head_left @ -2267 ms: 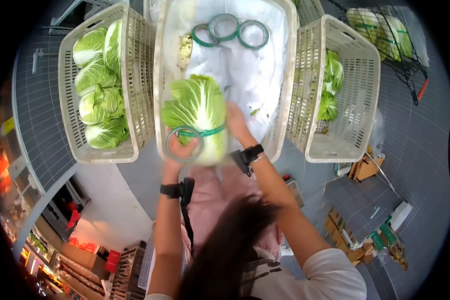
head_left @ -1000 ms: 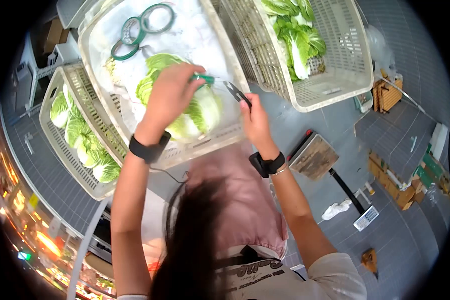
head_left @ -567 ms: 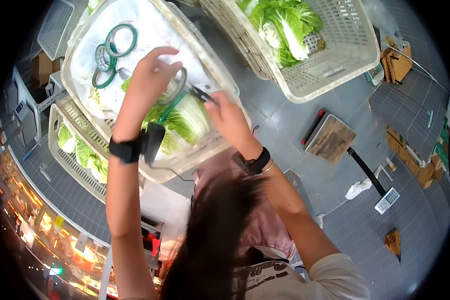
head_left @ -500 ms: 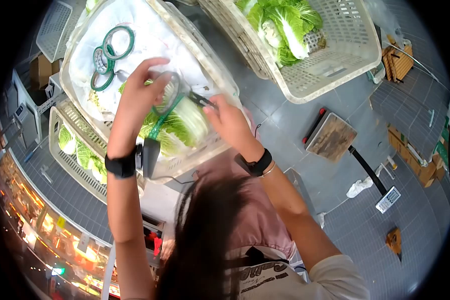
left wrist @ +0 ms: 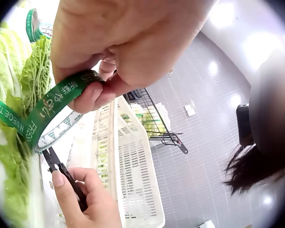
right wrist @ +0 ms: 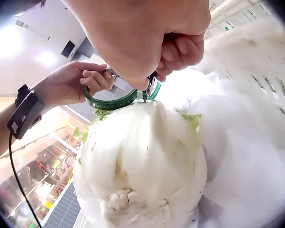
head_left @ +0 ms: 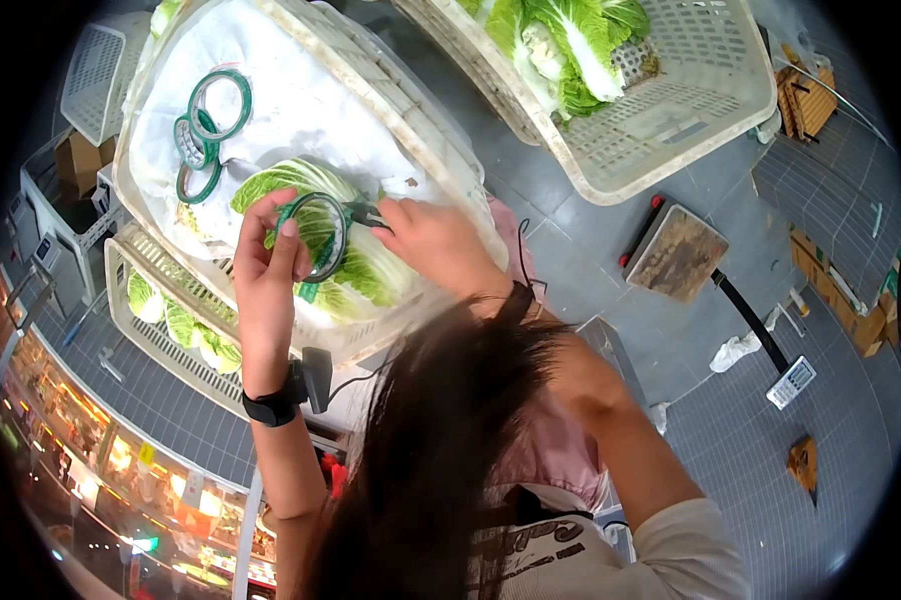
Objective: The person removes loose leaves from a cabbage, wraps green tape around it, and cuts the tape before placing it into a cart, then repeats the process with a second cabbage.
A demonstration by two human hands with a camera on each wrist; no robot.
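Your left hand (head_left: 263,280) has its fingers grasping a green tape roll (left wrist: 57,105), from which a band (left wrist: 5,113) runs across the cabbage (right wrist: 147,147) lying on white sheeting (head_left: 305,110) in the crate (head_left: 365,85); your right hand (head_left: 440,245) clasps black snips (left wrist: 62,172) in its fingers, tips just beside the roll.

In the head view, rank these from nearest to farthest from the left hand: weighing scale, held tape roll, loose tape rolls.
1. Held tape roll: in the left hand itself.
2. Loose tape rolls: on the white lining, ahead of the hand.
3. Weighing scale: on the floor, to the person's right.
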